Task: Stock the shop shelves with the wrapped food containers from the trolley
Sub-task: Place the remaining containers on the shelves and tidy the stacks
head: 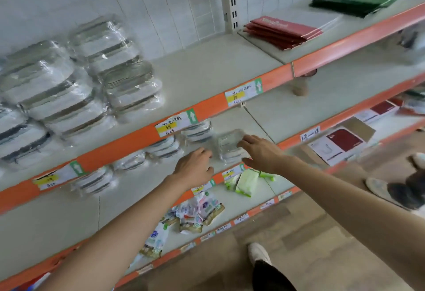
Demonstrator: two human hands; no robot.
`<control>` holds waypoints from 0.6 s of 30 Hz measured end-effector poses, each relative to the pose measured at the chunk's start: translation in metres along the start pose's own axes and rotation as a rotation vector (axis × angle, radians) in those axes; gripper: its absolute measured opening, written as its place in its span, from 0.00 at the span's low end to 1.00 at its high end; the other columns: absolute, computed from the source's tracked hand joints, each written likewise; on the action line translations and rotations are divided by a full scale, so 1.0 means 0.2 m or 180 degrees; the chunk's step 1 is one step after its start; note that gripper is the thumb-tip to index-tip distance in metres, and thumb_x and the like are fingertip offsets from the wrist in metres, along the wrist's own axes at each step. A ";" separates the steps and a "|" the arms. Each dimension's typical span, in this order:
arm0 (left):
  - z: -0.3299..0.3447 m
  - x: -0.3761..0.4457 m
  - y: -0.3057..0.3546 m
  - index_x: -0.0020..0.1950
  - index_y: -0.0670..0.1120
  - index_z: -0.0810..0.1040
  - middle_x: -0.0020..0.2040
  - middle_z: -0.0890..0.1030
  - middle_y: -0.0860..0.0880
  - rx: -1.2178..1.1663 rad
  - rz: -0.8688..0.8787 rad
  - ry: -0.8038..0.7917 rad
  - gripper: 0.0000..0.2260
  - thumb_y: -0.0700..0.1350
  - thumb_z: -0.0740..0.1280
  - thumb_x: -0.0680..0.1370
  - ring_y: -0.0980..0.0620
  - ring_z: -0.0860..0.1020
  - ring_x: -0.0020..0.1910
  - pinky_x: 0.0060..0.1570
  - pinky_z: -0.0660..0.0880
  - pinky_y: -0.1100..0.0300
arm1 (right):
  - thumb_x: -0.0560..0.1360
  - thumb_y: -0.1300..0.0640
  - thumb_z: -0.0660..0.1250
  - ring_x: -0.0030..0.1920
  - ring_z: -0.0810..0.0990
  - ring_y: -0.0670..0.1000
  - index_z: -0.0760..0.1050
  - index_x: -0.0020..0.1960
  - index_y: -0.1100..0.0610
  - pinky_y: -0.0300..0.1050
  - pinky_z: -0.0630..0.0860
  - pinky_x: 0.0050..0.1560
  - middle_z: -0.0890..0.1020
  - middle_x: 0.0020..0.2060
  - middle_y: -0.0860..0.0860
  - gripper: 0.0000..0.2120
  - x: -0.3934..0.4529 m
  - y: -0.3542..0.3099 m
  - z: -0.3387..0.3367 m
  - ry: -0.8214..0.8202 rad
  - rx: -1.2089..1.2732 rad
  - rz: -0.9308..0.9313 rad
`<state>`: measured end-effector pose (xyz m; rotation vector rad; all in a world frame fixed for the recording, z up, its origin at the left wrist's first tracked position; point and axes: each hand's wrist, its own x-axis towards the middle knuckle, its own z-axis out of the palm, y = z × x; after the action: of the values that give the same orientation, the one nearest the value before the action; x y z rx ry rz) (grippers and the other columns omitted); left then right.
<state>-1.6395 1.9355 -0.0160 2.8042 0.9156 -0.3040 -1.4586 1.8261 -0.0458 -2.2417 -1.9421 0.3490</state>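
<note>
Two hands reach into the middle shelf [299, 111] from where I'm watching. My left hand [195, 167] hovers palm down with fingers loosely curled, gripping nothing that I can make out. My right hand [261, 151] has its fingers spread over the near side of a stack of wrapped containers [227, 146] standing on that shelf, touching the wrap; whether the thumb grips underneath I cannot tell, the frame is blurred. More wrapped containers [197, 131] sit in a row to the left along the same shelf. The upper shelf [207, 77] carries taller piles of wrapped containers [64, 88] on its left, red flat packs [282, 31] and green flat packs [349, 3] to the right
</note>
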 end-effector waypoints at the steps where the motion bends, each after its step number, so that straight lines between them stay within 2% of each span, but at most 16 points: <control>1: 0.04 0.04 0.02 0.67 0.45 0.68 0.65 0.70 0.47 -0.0001 -0.0009 -0.0147 0.18 0.48 0.60 0.79 0.47 0.71 0.62 0.57 0.72 0.52 | 0.78 0.52 0.61 0.66 0.68 0.56 0.64 0.71 0.57 0.48 0.68 0.60 0.67 0.67 0.54 0.23 0.00 0.04 0.06 -0.0030 0.0067 0.0121; 7: 0.24 0.29 0.09 0.70 0.44 0.66 0.66 0.70 0.46 0.0039 -0.0048 -0.0632 0.21 0.50 0.62 0.78 0.46 0.70 0.65 0.59 0.71 0.52 | 0.78 0.52 0.61 0.69 0.63 0.55 0.58 0.74 0.57 0.50 0.67 0.63 0.65 0.70 0.53 0.27 0.07 0.21 0.35 -0.0319 0.0382 0.0550; 13: 0.35 0.44 0.05 0.71 0.43 0.65 0.66 0.70 0.45 -0.0125 -0.0219 -0.0661 0.23 0.49 0.63 0.78 0.44 0.71 0.63 0.58 0.70 0.53 | 0.77 0.50 0.64 0.74 0.55 0.54 0.54 0.75 0.58 0.50 0.64 0.66 0.57 0.75 0.53 0.33 0.34 0.35 0.44 -0.0172 0.0490 0.0636; 16: 0.39 0.46 0.00 0.70 0.43 0.66 0.65 0.72 0.45 -0.0248 -0.0346 -0.0665 0.22 0.48 0.63 0.78 0.45 0.72 0.61 0.58 0.71 0.53 | 0.76 0.49 0.65 0.76 0.49 0.53 0.51 0.76 0.59 0.49 0.60 0.69 0.50 0.76 0.53 0.36 0.48 0.39 0.46 -0.0238 0.0446 0.0683; 18: 0.41 0.46 -0.05 0.70 0.44 0.67 0.65 0.72 0.45 -0.0289 -0.0434 -0.0669 0.21 0.48 0.64 0.78 0.45 0.74 0.61 0.58 0.72 0.51 | 0.76 0.50 0.66 0.76 0.48 0.53 0.51 0.76 0.59 0.49 0.59 0.70 0.49 0.76 0.52 0.36 0.52 0.39 0.50 -0.0353 0.0472 0.0729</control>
<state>-1.5839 1.9757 -0.1191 2.5725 1.0436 -0.5498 -1.3983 1.9143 -0.1703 -2.3952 -1.6471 0.6372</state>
